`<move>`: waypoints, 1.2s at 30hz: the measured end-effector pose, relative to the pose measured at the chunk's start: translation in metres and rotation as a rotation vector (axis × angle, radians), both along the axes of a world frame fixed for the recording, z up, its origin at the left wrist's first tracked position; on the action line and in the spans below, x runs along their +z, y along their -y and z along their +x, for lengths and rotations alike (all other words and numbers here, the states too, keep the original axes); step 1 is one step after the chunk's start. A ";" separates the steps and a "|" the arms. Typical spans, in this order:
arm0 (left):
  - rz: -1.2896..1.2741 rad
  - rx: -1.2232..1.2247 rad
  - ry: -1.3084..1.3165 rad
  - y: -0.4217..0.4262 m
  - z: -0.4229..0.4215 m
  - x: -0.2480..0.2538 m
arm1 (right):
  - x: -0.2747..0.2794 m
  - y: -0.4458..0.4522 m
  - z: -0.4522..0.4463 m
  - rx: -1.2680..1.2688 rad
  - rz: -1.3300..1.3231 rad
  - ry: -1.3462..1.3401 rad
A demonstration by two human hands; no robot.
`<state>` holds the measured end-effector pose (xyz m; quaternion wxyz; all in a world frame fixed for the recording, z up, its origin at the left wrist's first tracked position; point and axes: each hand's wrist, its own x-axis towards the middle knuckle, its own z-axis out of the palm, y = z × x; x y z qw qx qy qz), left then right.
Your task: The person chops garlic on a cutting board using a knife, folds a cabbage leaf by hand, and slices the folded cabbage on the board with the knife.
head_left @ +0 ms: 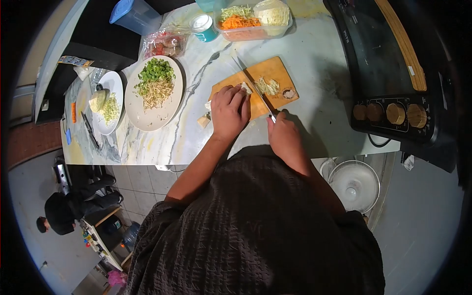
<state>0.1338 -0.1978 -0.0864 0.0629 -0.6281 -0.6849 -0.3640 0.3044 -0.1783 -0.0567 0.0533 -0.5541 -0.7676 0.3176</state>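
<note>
A wooden cutting board (pixel 275 69) lies on the marble counter. My left hand (pixel 230 112) rests over its left part, fingers curled and pressed on a whitish piece of food (pixel 246 88) beside the blade. My right hand (pixel 285 135) is closed round the handle of a knife (pixel 255 86), whose blade crosses the board diagonally. Thin pale strips (pixel 267 86) lie right of the blade, near a small round brownish piece (pixel 288 93). Another pale chunk (pixel 203 120) sits on the counter left of my left hand.
Left stand a plate of greens and sprouts (pixel 130 98) and a smaller plate (pixel 116 81). Behind are a bagged item (pixel 167 45), a cup (pixel 203 28) and a vegetable container (pixel 255 33). An oven (pixel 388 73) is right. A person (pixel 61 211) is at lower left.
</note>
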 end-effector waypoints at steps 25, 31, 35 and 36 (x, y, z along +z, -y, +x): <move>-0.010 -0.066 -0.010 0.002 -0.008 0.000 | 0.004 -0.002 -0.004 -0.009 -0.100 -0.210; 0.000 -0.070 -0.025 0.002 -0.008 0.001 | 0.003 0.001 -0.007 -0.008 -0.017 -0.170; -0.002 -0.076 -0.016 0.002 -0.008 0.001 | 0.011 0.001 -0.009 -0.016 -0.052 -0.158; -0.004 -0.074 -0.026 0.002 -0.008 0.001 | 0.012 0.001 -0.010 -0.029 -0.071 -0.129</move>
